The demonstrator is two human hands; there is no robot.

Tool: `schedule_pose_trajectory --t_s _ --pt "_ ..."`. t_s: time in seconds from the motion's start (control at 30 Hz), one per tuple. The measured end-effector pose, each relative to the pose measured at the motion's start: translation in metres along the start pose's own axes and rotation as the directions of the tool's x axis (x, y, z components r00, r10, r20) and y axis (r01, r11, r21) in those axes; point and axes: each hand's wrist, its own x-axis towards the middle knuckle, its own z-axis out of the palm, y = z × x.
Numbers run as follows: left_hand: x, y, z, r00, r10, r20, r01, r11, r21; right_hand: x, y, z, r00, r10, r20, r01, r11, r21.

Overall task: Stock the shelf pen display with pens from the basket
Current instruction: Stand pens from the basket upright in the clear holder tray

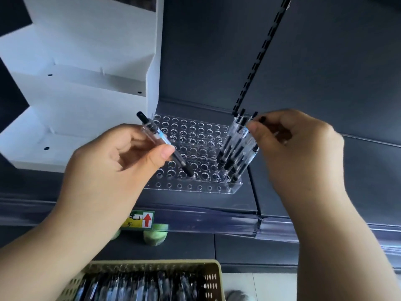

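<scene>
The left hand (121,157) pinches a pen (160,140), its tip down at a front hole of the clear rack (195,131). The right hand (299,153) seems to pinch the standing pens (235,148) at the rack's 3 o'clock end. The basket (213,276) sits at 6 o'clock.

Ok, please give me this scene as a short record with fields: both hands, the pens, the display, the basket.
left hand: holds one pen, tilted, tip low over a front hole of the display
right hand: pinches the top of one of the standing pens
display: clear rack, most holes empty
standing pens: a group at the right end
basket: below, with pens inside
white stand: left of the display
</scene>
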Motion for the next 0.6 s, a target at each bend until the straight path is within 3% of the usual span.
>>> schedule_pose_trajectory --t_s 0.33,0.6 --pt "0.005 -0.012 -0.003 0.999 -0.031 0.018 0.032 0.999 -0.009 0.003 0.001 0.008 0.998 0.06 -0.005 -0.06 0.998 -0.023" --pt "0.007 -0.012 -0.004 0.998 -0.038 0.048 0.038 0.999 0.002 0.001 0.0 0.013 0.997 0.011 -0.081 -0.017 0.997 -0.079"
